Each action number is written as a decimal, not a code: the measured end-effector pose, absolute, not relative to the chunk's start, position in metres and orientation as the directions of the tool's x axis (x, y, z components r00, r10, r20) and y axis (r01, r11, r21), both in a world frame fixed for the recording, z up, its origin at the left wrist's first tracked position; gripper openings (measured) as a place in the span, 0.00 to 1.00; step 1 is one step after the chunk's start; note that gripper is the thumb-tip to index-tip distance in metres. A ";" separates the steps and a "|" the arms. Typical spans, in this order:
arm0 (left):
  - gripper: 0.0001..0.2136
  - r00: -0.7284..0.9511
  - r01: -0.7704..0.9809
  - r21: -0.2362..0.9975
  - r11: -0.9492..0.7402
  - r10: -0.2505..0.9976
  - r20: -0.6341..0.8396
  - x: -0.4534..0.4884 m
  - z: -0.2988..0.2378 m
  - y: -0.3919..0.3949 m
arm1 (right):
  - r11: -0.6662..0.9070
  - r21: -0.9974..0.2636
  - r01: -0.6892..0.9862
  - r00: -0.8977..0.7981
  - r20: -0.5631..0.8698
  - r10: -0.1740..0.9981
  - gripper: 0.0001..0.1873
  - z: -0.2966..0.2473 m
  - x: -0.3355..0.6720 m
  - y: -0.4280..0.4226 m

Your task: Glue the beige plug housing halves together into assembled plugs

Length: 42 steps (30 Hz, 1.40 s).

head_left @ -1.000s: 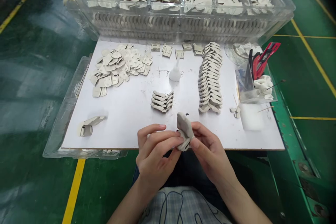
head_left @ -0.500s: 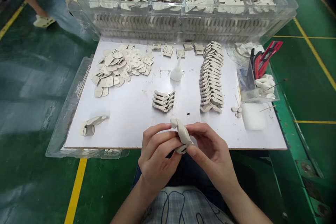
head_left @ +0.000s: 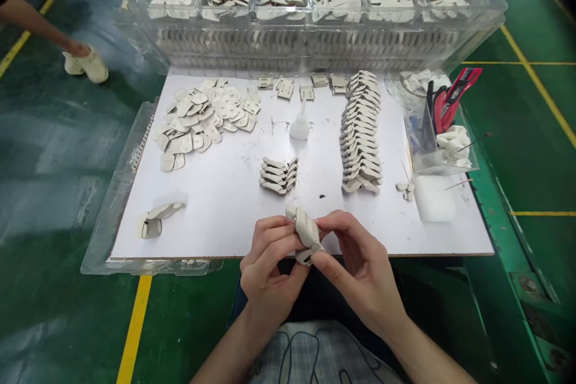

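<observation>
Over the board's front edge, a curved light-grey plastic part (head_left: 306, 231) is held between both hands. My left hand (head_left: 272, 267) grips it from the left, fingers along its side and thumb below. From the right, my right hand (head_left: 357, 264) pinches it, with the thumb at its lower end and the forefinger behind. The fingers hide some of the part. Just beyond lies a short stack of nested grey parts (head_left: 278, 175). A long row of similar parts (head_left: 361, 132) runs away from me at the right. A white squeeze bottle (head_left: 300, 123) with a thin nozzle stands behind the short stack.
Loose grey pieces (head_left: 202, 117) are heaped at the left, and another curved part (head_left: 159, 219) lies front left. A clear compartment tray (head_left: 310, 21) fills the back. At right stand a clear box (head_left: 420, 144) with red-handled tools and a white pad (head_left: 434, 199). Someone's foot (head_left: 92, 64) is on the floor.
The held part has turned slightly in my fingers, showing more of its broad face, and shifted a little left. The person at the upper left has stepped; their feet are now together.
</observation>
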<state>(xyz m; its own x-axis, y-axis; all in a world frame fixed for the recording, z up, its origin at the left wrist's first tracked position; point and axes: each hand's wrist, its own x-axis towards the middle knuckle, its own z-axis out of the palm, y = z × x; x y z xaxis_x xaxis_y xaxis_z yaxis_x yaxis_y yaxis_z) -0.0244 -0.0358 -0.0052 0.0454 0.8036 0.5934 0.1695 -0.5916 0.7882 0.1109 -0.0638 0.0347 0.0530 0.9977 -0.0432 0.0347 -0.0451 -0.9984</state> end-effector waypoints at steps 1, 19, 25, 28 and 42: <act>0.14 0.045 0.167 0.791 -0.589 0.806 0.591 -0.025 -0.006 -0.036 | -0.052 -0.998 0.029 0.048 -0.051 0.998 0.09 0.034 0.111 -0.063; 0.11 0.157 0.393 0.640 -0.661 0.734 0.661 -0.025 0.008 -0.013 | -0.288 -0.887 -0.362 0.003 -0.310 0.951 0.13 0.017 0.117 -0.049; 0.12 0.318 0.203 0.850 -0.486 0.854 0.412 -0.052 0.015 -0.015 | -0.169 -0.956 -0.241 -0.032 -0.166 0.986 0.12 0.014 0.126 -0.050; 0.18 0.368 -0.016 0.999 -0.046 0.929 0.049 -0.063 0.017 -0.020 | -0.034 -0.997 -0.073 -0.136 -0.024 0.990 0.15 0.013 0.127 -0.051; 0.08 -0.184 0.846 0.498 -0.193 0.770 0.611 -0.152 0.011 -0.023 | 0.092 -0.969 0.228 0.039 0.103 0.994 0.17 0.001 0.112 -0.055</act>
